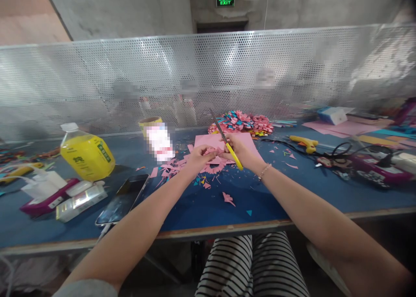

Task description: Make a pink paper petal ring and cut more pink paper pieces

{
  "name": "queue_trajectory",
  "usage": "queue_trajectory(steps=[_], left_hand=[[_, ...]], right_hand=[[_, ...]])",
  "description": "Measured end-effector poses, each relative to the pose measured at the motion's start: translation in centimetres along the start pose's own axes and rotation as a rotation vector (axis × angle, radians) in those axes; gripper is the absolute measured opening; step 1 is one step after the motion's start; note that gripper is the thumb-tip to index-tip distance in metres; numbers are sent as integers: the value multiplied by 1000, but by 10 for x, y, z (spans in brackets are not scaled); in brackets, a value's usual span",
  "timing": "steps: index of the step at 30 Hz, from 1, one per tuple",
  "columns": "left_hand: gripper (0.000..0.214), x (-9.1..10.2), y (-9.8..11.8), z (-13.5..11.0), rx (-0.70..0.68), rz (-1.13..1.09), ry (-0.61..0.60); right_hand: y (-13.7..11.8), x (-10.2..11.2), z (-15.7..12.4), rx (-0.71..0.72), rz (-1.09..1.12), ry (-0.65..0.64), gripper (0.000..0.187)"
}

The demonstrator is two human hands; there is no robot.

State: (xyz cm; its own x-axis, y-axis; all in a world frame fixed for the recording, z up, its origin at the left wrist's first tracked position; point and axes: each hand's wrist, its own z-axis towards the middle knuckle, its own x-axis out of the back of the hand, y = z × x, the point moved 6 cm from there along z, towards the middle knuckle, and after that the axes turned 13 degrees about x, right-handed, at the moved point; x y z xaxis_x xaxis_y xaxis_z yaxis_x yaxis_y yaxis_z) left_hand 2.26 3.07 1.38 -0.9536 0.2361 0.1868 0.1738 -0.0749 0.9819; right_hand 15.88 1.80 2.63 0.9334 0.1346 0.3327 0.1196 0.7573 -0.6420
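Note:
My left hand (pixel 204 154) is closed in a pinch on a small piece of pink paper (pixel 215 152), just over the heap of scraps. Close beside it, my right hand (pixel 239 146) holds yellow-handled scissors (pixel 234 155), seen nearly edge-on. Their dark blades point up and away to the left. Under and behind the hands lies a pink paper sheet (pixel 251 139). Cut pink strips (pixel 172 169) are heaped around my left hand. The fingertips of both hands nearly meet, so their exact contact with the paper is hard to see.
Behind the hands sits a pile of pink and blue fringed paper (pixel 238 120). On the left are a yellow liquid jug (pixel 86 156), a tape roll (pixel 150 121), a propped bright screen (pixel 160 143) and a phone (pixel 125 199). A yellow glue gun (pixel 303 143) and cables lie right.

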Motion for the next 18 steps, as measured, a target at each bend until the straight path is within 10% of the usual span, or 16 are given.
queue_trajectory(steps=[18], left_hand=[[19,-1,-1,0,19,-134,-13]], right_hand=[[9,-2,-2,-90,77,17,50]])
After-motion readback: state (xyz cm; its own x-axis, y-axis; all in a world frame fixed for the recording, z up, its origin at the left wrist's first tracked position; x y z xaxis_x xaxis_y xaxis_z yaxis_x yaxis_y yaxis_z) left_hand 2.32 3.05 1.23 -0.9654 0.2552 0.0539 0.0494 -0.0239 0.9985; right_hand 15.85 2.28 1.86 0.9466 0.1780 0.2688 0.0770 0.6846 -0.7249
